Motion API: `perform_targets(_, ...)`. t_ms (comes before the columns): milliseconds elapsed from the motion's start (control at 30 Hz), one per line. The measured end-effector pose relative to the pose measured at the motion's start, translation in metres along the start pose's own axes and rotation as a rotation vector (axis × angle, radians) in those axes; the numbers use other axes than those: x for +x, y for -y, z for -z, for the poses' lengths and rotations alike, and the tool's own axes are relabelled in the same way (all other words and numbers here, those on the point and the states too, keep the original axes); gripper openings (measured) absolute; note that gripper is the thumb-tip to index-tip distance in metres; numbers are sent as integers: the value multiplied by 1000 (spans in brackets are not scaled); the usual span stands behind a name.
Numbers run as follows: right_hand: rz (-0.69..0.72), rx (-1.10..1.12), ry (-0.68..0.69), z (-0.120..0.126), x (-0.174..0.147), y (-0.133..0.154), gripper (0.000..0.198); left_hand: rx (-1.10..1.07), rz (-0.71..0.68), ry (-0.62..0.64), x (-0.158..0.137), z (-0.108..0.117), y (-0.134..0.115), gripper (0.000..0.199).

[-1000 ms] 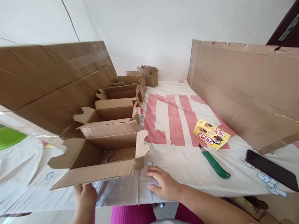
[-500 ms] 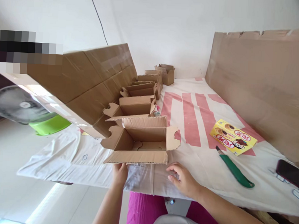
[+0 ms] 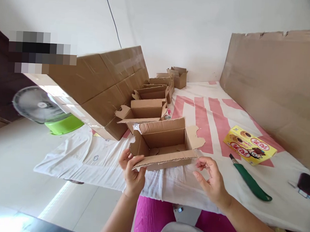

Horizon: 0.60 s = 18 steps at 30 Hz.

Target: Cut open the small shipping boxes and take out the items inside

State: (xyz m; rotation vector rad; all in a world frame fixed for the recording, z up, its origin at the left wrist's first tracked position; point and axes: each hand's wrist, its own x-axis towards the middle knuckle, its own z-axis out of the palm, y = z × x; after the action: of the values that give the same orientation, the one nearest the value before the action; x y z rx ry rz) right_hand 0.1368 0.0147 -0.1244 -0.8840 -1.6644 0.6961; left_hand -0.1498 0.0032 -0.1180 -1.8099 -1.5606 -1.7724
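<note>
Directly before me is an open cardboard box (image 3: 168, 161), its flaps spread outward and nothing visible inside. My left hand (image 3: 134, 172) grips the box at its near left corner, with the thumb and fingers on the front flap. My right hand (image 3: 210, 181) is beside the near right corner, fingers apart and curved, holding nothing. To the right of that hand lies a green-handled utility knife (image 3: 251, 181), its blade toward the back. Behind the knife is a yellow printed carton (image 3: 249, 145).
More open cardboard boxes (image 3: 148, 109) stand in a row toward the wall. Taped cartons (image 3: 99, 82) are stacked at left, a large cardboard sheet (image 3: 273, 91) at right. A fan (image 3: 38, 104) and green basin (image 3: 64, 125) are beyond the table. A phone (image 3: 307, 184) lies far right.
The box has turned and its near left corner is tilted. My left hand has moved from below the front flap onto its left end. My right hand has opened more near the right corner.
</note>
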Motion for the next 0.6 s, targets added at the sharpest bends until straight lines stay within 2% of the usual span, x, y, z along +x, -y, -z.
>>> perform_targets(33,14,-2,9,2,1,1,35,13,3,18,3,0,-6,11)
perform_targets(167,96,-79,58,7,5,7,31,16,6,69,14,-5,-27,17)
perform_targets(267,200,-193,36,11,9,16,31,55,0,125,18,-10,-37,21)
perform_targets(433,423,-484,-18,9,22,23,48,29,82,255,21,-18,-50,24)
perform_targets(500,462,-584,-6,7,29,24,55,7,110,283,21,-21,-54,27)
perform_targets(600,454,-606,14,4,41,26,58,-10,131,315,22,-26,-59,26)
